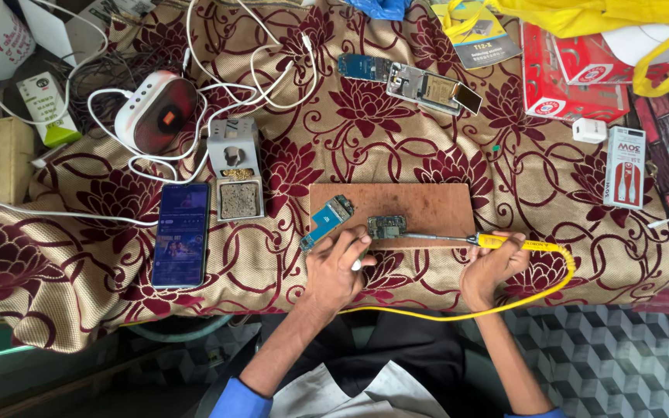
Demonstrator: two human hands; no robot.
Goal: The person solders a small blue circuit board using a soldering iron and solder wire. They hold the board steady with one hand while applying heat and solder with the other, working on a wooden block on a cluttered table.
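**Iron tip at the small board**

My right hand (492,265) grips the yellow soldering iron (497,242), tip touching the small circuit board (386,227) on the wooden board (427,203). My left hand (337,268) pinches a thin white piece, beside the blue circuit board (327,220).

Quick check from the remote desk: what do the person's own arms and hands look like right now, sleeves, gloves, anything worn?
Both hands are bare: no gloves, and no rings or watch that I can make out on the left hand or the right hand. The forearms are uncovered to about the elbow, where blue sleeves begin at the bottom edge of the picture; only a sliver of the right one shows.
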